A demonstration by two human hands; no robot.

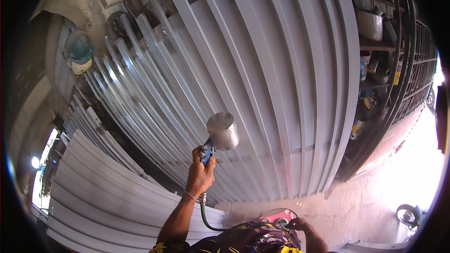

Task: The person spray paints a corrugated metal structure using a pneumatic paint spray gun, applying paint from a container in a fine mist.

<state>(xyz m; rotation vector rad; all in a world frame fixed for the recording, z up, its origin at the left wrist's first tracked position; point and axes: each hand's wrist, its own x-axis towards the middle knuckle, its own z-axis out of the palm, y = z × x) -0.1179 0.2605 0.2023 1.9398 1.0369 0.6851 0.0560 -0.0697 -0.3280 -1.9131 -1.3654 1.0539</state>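
Here the person's left hand is raised in front of the body, its fingers wrapped tight around the blue grip of a metal spray gun with a round silver cup; the cup sits just above the fist and the nozzle faces the large grey metal gate of slanted slats. A thin green hose hangs from under the gun and curves down toward the patterned dark shirt below it. The right hand is low, to the right of the gun and beside the shirt, with its fingers closed lightly on what seems to be the same hose; a pink object lies just beside it, and I cannot tell what it is. To spray well, I judge the gun should stay square to the slats and near them, move evenly along each slat, and the hose should be kept away from the wet paint. Left of the gun a second grey slatted panel leans lower down. Beyond the gate, up and to the left of the gun, a blue helmet hangs on the rough wall. To the right of the gun, behind the gate, dark shelves with tins and pots stand, and the pale concrete floor is very bright in sunlight.
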